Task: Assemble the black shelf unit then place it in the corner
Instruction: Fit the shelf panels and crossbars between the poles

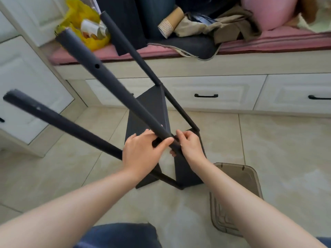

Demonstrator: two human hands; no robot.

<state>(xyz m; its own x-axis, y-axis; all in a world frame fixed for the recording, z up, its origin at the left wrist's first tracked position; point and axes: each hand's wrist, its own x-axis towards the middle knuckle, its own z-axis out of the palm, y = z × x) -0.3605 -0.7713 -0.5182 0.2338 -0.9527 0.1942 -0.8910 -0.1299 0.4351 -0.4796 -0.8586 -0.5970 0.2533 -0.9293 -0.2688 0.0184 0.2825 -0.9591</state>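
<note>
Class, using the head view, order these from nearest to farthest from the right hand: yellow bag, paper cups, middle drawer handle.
1. Middle drawer handle, just beyond the right hand.
2. Paper cups, up on the bench.
3. Yellow bag, bench's far left.

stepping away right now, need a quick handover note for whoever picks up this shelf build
Left hand: grips the lower end of the middle pole, thumb across it.
Right hand: curled round the same pole, at its joint with the shelf unit.
Where: the unit is on the tiled floor in front of the white drawers. A left pole and a far pole also stick up from it.
Done: the panels and three poles are joined.
Left: probably finish the joint under the hands, then stand the unit in the corner.
</note>
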